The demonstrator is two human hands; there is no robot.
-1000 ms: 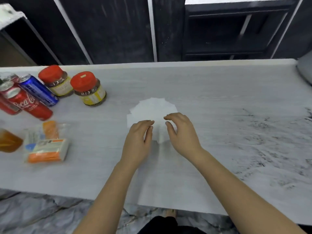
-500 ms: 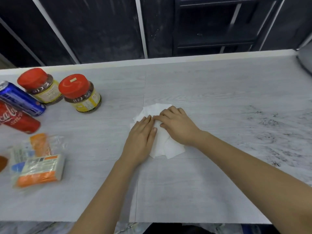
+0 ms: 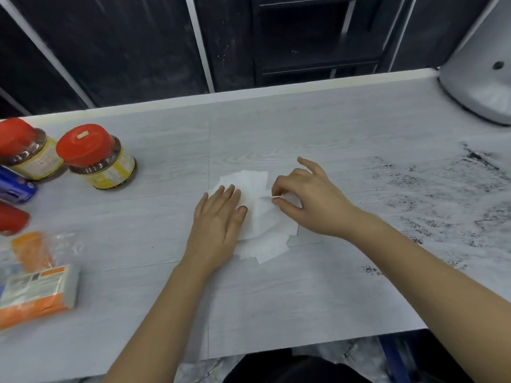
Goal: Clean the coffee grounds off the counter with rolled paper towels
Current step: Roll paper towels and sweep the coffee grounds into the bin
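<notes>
At surface centre, paper towels (image 3: 260, 217) lie thin, limp; left hand (image 3: 218, 219) presses flat, fingers straight; right hand (image 3: 307, 200) pinches an edge; coffee grounds (image 3: 442, 194) at 3 o'clock.

left hand (image 3: 218, 219) flat on paper towels (image 3: 265, 230) | right hand (image 3: 307, 200) pinching edge

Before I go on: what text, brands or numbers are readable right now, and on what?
None reads clearly.
Two red-lidded jars: yellow label print too blurred.
Orange packet: label print too blurred.
Blue can: white marks, unreadable.
Red can: no lettering in view.
Paper towels: blank.
</notes>
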